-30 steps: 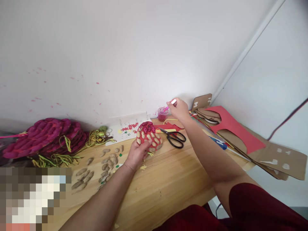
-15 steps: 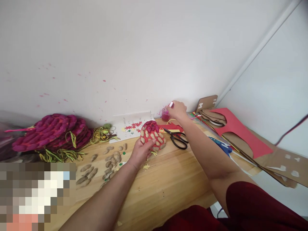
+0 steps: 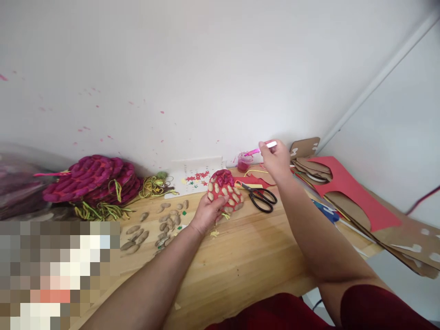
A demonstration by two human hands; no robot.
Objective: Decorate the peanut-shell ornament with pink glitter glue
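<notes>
My left hand (image 3: 208, 211) grips the lower left edge of a red disc (image 3: 225, 195) with peanuts stuck on it. The peanuts at its top are painted magenta, while the others are plain. My right hand (image 3: 277, 160) is closed on a white-handled brush (image 3: 257, 151) with a pink shaft. Its tip points left over the clear cup of pink paint (image 3: 244, 163), beside the wall. Black scissors (image 3: 261, 199) lie on the table just right of the disc.
Magenta discs (image 3: 92, 181) are stacked at left, near yellow-green yarn (image 3: 154, 185). Loose peanuts (image 3: 167, 224) lie left of my left hand. Star stickers (image 3: 197, 176) are on white paper. Red card (image 3: 357, 192) and cardboard pieces (image 3: 422, 247) lie at right.
My right hand has moved right, away from the paint cup, lifting the brush so its pink shaft shows. The disc stays in my left hand. The whole view has shifted slightly.
</notes>
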